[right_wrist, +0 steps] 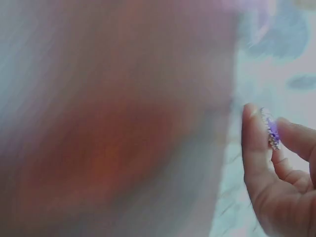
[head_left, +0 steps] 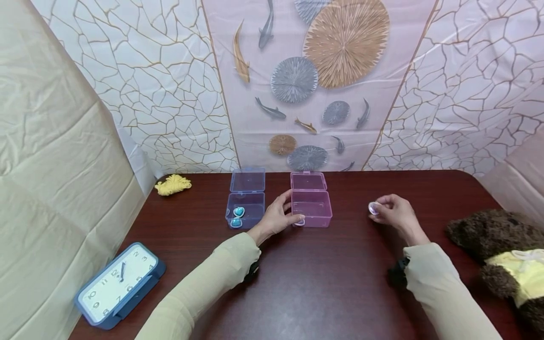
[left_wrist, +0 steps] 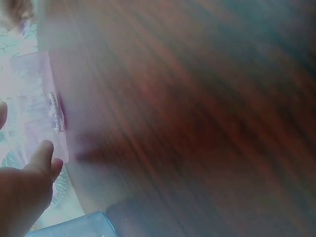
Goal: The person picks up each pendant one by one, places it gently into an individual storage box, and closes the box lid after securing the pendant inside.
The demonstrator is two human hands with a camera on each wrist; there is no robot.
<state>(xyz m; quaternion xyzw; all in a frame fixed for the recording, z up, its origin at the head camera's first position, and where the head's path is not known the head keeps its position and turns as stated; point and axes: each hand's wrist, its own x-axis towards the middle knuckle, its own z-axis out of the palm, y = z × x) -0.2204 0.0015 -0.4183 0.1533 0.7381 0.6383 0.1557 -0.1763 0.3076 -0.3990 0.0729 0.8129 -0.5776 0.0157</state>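
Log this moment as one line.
left hand: at pink box, left side | right hand: pinching purple gem | pink box: open | blue box: open, teal gems inside

The person's right hand (right_wrist: 279,202) pinches a purple gem (right_wrist: 273,130) with a sparkling silvery rim between its fingertips. Left of the gem spreads the blurred, reddish-brown tabletop (right_wrist: 108,148); above the gem is a pale backdrop (right_wrist: 264,76).

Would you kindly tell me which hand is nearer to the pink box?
Left. The left hand holds the pink box at its left side; the right hand is apart from it, off to the right, pinching a gem.
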